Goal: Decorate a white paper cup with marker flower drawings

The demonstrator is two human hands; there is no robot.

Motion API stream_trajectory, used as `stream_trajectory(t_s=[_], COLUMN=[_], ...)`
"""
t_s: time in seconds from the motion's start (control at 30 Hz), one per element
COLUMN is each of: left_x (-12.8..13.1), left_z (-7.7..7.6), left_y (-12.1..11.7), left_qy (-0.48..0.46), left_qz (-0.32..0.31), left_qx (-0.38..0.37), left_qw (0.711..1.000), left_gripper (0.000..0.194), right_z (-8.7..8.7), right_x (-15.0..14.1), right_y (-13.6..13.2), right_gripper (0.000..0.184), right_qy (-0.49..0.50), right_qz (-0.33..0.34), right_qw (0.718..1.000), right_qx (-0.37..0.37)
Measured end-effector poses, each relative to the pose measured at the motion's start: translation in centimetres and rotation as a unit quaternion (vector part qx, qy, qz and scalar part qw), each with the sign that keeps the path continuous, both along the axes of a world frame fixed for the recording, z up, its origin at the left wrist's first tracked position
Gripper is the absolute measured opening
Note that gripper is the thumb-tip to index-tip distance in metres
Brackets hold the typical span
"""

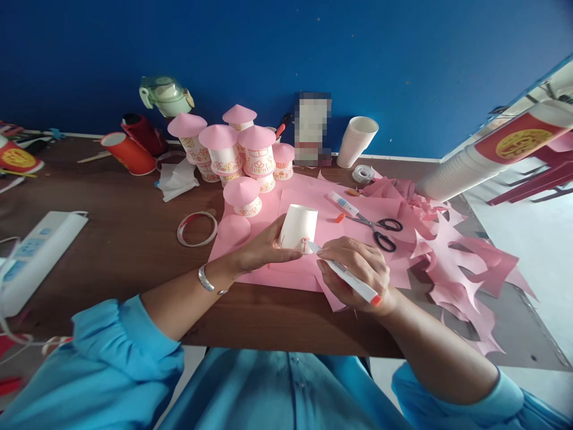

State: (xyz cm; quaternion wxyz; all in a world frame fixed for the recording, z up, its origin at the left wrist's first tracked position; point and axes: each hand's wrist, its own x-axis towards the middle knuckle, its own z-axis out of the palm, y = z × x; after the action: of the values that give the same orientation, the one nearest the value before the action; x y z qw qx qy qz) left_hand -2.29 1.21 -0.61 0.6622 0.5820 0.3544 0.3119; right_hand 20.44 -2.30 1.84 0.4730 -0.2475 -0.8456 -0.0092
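Observation:
My left hand (268,243) grips a white paper cup (299,224) from its left side, over pink paper. A small red flower is drawn near the cup's lower edge. In my right hand (358,269) is a white marker (351,280) with a red end, its tip at the drawn flower. Just beyond the cup stands a decorated paper cup piece with a pink cone roof (242,192). Behind it are several more such little houses (257,152), with red and orange drawings. A flat pink cone (233,230) lies left of my left hand.
Black-handled scissors (376,227), a glue stick (343,203) and a red cap (340,218) lie right of the cup. Pink scraps (452,257) cover the right side. Stacked cups (357,142) stand behind. A tape roll (197,229) and power strip (42,257) lie left.

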Motion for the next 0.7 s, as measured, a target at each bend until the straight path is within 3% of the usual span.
stream_trajectory(t_s=[0.33,0.7], left_x=[-0.16,-0.04], left_z=[-0.70,0.17], left_y=[0.10,0.05], left_qy=[-0.007,0.020], left_qz=[-0.003,-0.007], left_qx=[0.006,0.009], left_qw=[1.000,1.000], left_gripper=[0.069,0.070], right_z=[-0.05,-0.16], right_x=[0.04,0.12], right_y=[-0.02,-0.05], right_gripper=[0.027,0.025], right_qy=[0.000,-0.006], right_qz=[0.003,0.003], right_qw=[1.000,1.000], right_qx=[-0.007,-0.010])
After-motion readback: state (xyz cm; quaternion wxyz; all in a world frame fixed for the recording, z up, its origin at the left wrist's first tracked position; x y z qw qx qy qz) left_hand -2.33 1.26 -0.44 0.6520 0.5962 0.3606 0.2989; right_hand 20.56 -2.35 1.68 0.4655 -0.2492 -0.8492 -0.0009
